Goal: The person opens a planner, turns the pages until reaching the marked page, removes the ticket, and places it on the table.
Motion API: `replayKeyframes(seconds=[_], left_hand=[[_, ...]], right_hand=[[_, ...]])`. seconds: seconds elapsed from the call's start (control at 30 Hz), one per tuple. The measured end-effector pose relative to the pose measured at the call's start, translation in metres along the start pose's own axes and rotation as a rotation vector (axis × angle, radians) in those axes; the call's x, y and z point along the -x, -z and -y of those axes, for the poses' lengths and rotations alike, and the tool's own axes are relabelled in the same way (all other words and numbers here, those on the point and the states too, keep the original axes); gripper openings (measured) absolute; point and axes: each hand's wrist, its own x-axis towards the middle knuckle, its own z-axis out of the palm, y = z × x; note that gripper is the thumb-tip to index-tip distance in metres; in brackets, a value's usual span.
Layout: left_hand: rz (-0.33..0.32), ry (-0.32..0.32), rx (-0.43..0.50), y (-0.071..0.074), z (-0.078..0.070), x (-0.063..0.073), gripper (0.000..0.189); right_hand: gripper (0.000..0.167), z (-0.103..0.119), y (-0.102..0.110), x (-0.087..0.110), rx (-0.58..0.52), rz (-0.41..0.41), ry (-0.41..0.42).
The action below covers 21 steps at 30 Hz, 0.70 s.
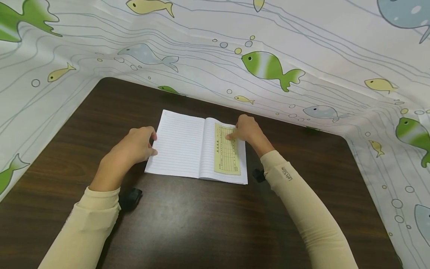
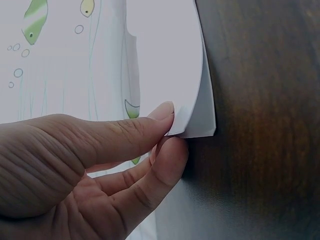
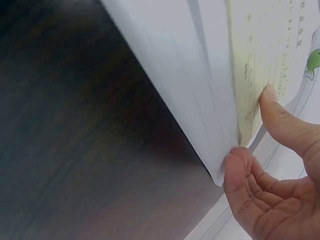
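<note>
Notebook (image 1: 179, 147) lies open on the dark brown wood-grain bench (image 1: 195, 228), nr the far edge, btwn our two hands. Its pgs are white w/ thin ruled lines; the L pg (image 1: 181, 134) shows no writing we can make out, and the R pg (image 1: 209, 149) bulges a bit by the fold. On the R pg we see a slip (image 1: 226, 158): pale yellow-green, long and narrow, printed w/ a dark grid plus small characters, too small for us to read. It runs lengthwise, approx. parallel to the fold, inside the pg's outer edge.

Our L hand (image 1: 134, 144) pinches the notebook's L edge btwn thumb and fingertip, nearly closed; in the L wrist view the top sheet curls up there, apart from the layer below. Our R hand (image 1: 248, 129) is part-closed at the R edge nr the far corner, thumb on the slip's face, fingers curled at the pg edge, gripping the notebook w/ the slip. Beyond the bench we've a white sheet (image 1: 208, 24) w/ green, yellow & blue-grey fish.
</note>
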Motion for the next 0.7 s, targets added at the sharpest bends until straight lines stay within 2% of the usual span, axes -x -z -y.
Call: replayKeyframes(seconds=[0.23, 0.7], left_hand=[[0.003, 0.005, 0.002, -0.0009, -0.0005, 0.0, 0.042], [0.012, 0.015, -0.002, 0.0001, -0.0017, 0.0011, 0.042]], right_hand=[[0.068, 0.0002, 0.002, -0.0018, -0.035, 0.052, -0.006], [0.056, 0.0005, -0.0001, -0.0027, -0.123, 0.102, -0.008]])
